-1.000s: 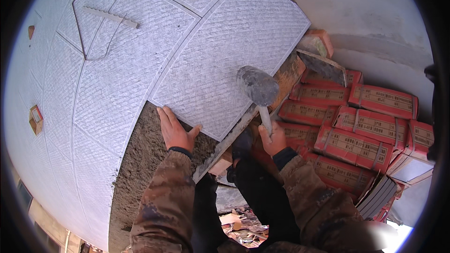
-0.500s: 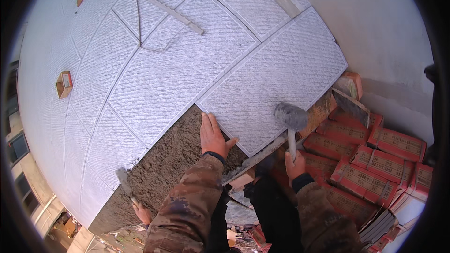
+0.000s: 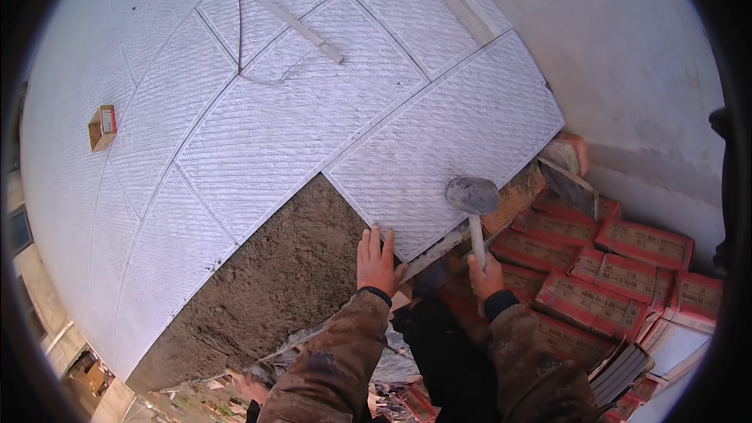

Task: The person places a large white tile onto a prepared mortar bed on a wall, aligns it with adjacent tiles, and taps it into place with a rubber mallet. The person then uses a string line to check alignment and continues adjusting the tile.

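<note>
My right hand grips the pale handle of a rubber mallet. Its dark grey head is over the tile, near the front edge; whether it touches cannot be made out. The large white ribbed tile lies at the corner of the tiled surface. My left hand is open, its fingers stretched against the tile's left edge near the front corner, thumb out to the right. Beside it spreads a bed of rough grey-brown mortar, its left and far sides bordered by laid tiles.
Red cartons are stacked at the lower right, below the edge. A brick sits by the wall. A flat strip and bent wire lie on the far tiles. Another person's hand is at the lower left.
My left hand has slid along the tile's edge toward the front corner. The mallet stays over the tile. The other person's hand has moved nearer, and its trowel no longer shows. The view has shifted slightly.
</note>
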Motion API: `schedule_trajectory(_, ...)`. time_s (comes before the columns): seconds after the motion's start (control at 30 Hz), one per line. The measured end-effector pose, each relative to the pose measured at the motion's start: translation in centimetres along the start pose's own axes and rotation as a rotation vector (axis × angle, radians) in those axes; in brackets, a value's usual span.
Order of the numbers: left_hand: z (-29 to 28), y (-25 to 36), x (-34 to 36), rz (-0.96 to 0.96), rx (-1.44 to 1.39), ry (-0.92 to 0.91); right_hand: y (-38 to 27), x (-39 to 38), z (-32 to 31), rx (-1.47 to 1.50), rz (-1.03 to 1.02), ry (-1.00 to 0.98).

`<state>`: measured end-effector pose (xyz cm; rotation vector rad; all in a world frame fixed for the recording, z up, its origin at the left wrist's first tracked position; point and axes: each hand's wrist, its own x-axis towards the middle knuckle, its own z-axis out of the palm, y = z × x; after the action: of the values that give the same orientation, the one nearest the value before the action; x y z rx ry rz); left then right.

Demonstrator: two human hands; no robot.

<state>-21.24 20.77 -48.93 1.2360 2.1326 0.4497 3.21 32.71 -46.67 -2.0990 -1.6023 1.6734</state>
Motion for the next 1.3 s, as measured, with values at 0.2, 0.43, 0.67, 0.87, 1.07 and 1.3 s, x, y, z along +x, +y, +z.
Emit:
schedule_trajectory(0.2,2.3,1.5,1.3,0.189,0.126,-0.021,-1.5,-0.1,-0.3,-0.027,-0.096,0.091)
schedule_trajectory(0.43,-0.8,5.2,9.4,0.23,0.147,-0.136,-5.4,3.8,-1.6,0.247,-0.048,0.183)
schedule_trajectory(0.67,-0.4,7.7,11.2,0.254,0.175,-0.222,-6.5,7.8,-3.6,0.31,-0.144,0.322)
schedule_trajectory(0.87,-0.1,8.2,12.6,0.3,0.219,-0.272,-7.1,10.8,-3.9,0.408,-0.025,0.389)
schedule_trajectory(1.07,-0.5,8.7,13.0,0.299,0.236,-0.3,-9.1,10.8,-5.6,0.6,0.128,0.299)
schedule_trajectory(1.3,-0.4,8.7,13.0,0.299,0.26,-0.315,-9.5,11.6,-6.5,0.517,0.154,0.268)
